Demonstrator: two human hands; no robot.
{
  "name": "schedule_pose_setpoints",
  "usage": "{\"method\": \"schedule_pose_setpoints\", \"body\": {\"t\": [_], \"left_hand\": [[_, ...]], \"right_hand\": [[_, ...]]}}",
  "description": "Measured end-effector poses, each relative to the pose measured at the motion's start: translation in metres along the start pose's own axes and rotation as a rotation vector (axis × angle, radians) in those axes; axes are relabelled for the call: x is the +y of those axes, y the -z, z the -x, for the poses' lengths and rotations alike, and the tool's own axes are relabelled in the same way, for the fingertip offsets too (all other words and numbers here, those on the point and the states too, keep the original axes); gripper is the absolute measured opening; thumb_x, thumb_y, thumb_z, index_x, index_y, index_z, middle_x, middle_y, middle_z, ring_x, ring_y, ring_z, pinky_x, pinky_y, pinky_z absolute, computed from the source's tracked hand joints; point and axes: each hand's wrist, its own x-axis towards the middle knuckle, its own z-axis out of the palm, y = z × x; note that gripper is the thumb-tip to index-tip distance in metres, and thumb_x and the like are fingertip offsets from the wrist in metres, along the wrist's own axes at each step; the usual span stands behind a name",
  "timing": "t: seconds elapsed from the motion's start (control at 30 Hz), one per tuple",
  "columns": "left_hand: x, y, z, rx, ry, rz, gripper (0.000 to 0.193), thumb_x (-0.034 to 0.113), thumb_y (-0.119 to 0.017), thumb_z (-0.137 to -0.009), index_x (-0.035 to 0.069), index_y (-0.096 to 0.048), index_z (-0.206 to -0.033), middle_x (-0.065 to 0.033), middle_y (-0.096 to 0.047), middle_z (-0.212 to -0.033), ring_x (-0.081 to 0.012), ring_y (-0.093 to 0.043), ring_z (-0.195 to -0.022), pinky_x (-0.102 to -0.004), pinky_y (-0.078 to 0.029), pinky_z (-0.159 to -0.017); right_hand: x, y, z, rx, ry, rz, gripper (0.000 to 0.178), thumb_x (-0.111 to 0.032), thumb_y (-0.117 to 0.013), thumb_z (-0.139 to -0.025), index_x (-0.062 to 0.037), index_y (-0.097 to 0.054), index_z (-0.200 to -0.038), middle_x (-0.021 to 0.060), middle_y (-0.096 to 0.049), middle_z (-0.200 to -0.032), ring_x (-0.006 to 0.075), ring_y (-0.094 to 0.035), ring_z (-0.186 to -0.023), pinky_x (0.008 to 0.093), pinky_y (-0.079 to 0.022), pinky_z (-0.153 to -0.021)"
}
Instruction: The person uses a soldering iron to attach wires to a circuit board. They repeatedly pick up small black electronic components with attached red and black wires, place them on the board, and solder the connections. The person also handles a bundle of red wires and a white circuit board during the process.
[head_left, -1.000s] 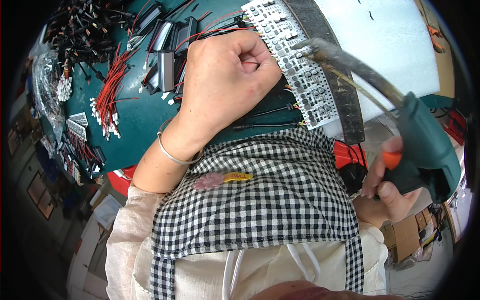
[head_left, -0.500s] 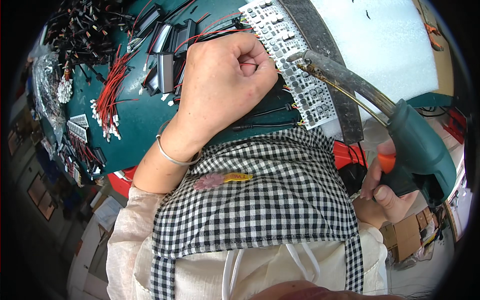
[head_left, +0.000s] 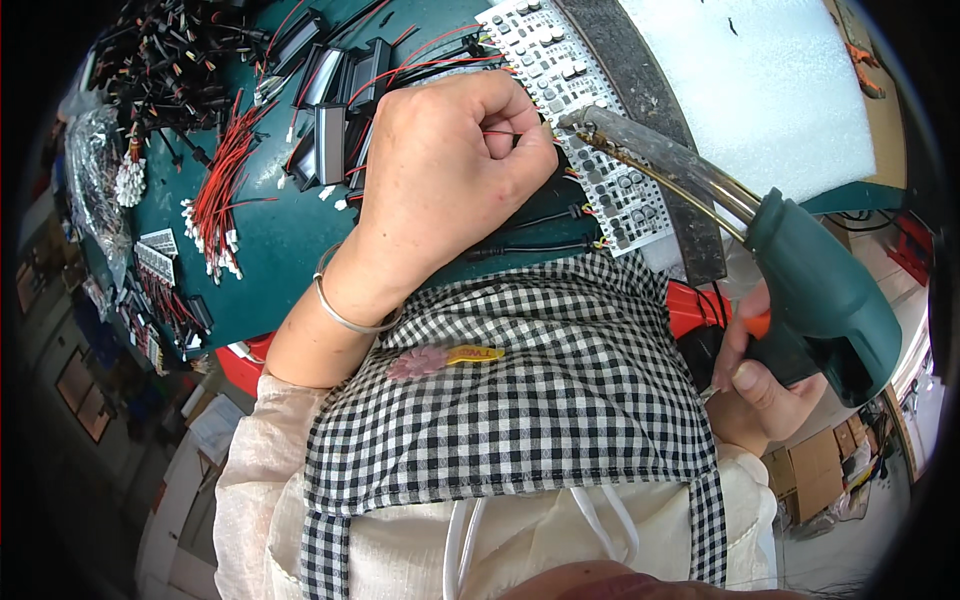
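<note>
My left hand [head_left: 440, 165] is closed in a pinch at the left edge of a long white circuit board panel [head_left: 622, 200] with small round components. A thin red wire [head_left: 497, 133] shows between its fingers; its end is hidden. My right hand [head_left: 768, 392] grips a green soldering gun [head_left: 830, 290] with an orange trigger. The gun's tip is over the panel's left edge, just right of my left fingertips; contact is hard to make out. Black cables [head_left: 535, 248] run from the panel's edge below my left hand.
A dark curved bar [head_left: 640, 65] lies along the panel's right side, beside a white foam sheet [head_left: 765, 90]. Black housings [head_left: 328, 145], bundled red wires with white connectors [head_left: 230, 170] and a heap of black cables [head_left: 165, 70] cover the green table's left side.
The soldering gun has shifted left, bringing its tip closer to my left fingertips. My right hand moved with it. My left hand has barely moved.
</note>
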Motion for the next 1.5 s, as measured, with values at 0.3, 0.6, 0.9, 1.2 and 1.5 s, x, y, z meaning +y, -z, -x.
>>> {"method": "schedule_pose_setpoints", "body": {"t": [0.3,0.6,0.9,1.2,1.5], "left_hand": [[0.001,-0.001,0.0,0.02,-0.024,0.004,0.01,0.001,-0.069,-0.076,0.0,-0.061,-0.071,0.0039,-0.053,-0.058,-0.0013,-0.044,-0.054,-0.0175,-0.037,-0.051],[0.002,-0.001,0.0,0.023,-0.011,0.004,0.009,0.001,-0.067,-0.076,0.001,-0.061,-0.07,0.0045,-0.053,-0.058,-0.0007,-0.043,-0.054,-0.0173,-0.036,-0.051],[0.001,-0.002,-0.001,0.027,-0.019,0.018,0.01,0.001,-0.067,-0.076,0.001,-0.06,-0.068,0.0056,-0.05,-0.057,0.0006,-0.041,-0.054,-0.0164,-0.035,-0.05],[-0.002,-0.003,0.0,0.114,-0.104,-0.033,0.005,0.003,-0.068,-0.069,0.003,-0.064,-0.07,-0.0061,-0.058,-0.058,-0.0135,-0.055,-0.048,-0.0263,-0.045,-0.048],[0.006,0.021,0.015,0.125,-0.193,-0.253,0.011,0.01,-0.075,-0.071,0.005,-0.065,-0.073,-0.0068,-0.062,-0.066,-0.0251,-0.061,-0.057,-0.033,-0.048,-0.052]], "right_hand": [[-0.005,-0.008,-0.001,0.035,0.035,0.012,0.049,-0.008,-0.08,-0.066,0.009,-0.048,-0.099,0.0132,-0.05,-0.076,0.0157,-0.049,-0.049,0.0236,-0.039,-0.04],[-0.01,0.0,-0.008,-0.03,0.055,0.01,0.055,-0.012,-0.08,-0.068,0.0116,-0.048,-0.106,0.0116,-0.051,-0.075,0.0147,-0.05,-0.047,0.0228,-0.04,-0.04],[-0.022,0.016,-0.016,-0.25,-0.058,-0.044,0.075,-0.024,-0.078,-0.078,0.01,-0.035,-0.129,0.0067,-0.051,-0.07,0.0137,-0.051,-0.046,0.026,-0.046,-0.043],[-0.034,0.016,-0.023,-0.331,-0.092,-0.167,0.071,-0.022,-0.076,-0.082,0.004,-0.034,-0.133,0.0072,-0.051,-0.078,0.0161,-0.054,-0.056,0.0302,-0.05,-0.052],[-0.014,0.02,-0.03,-0.364,0.069,-0.284,0.068,-0.014,-0.07,-0.083,0.0092,-0.029,-0.133,0.0105,-0.051,-0.079,0.0154,-0.053,-0.051,0.0293,-0.051,-0.045]]}}
